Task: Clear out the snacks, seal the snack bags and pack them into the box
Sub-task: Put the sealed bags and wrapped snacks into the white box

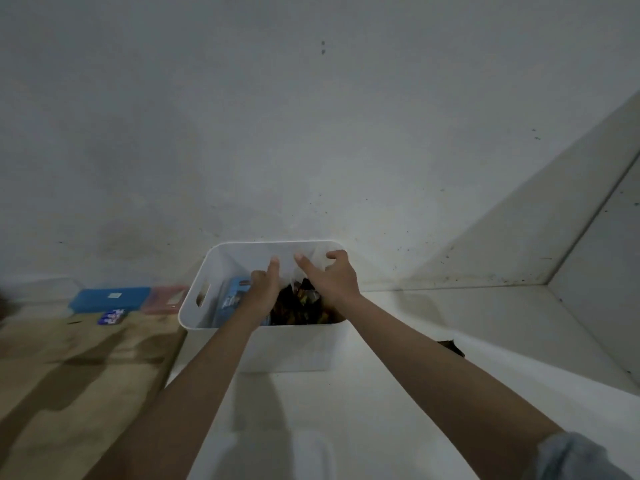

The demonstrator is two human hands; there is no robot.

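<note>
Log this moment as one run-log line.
stage: packing | left hand: in white box | right hand: on clear snack bag in box | blue packet: inside

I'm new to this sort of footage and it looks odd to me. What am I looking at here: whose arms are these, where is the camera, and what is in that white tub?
There is no machine: the single picture comes from a wide-angle camera worn on a person's head, looking forward and down, so the two bare arms are the wearer's own. Both hands reach into a white plastic box standing on a white counter by a wall. The left hand and the right hand seem to hold the top of a clear bag with dark-wrapped snacks in it; the picture is too blurred to be certain of the grip. A blue snack packet stands in the box at its left side. Left of the box, against the wall, lie a blue case and a pink case, with a small blue packet in front of them.
</note>
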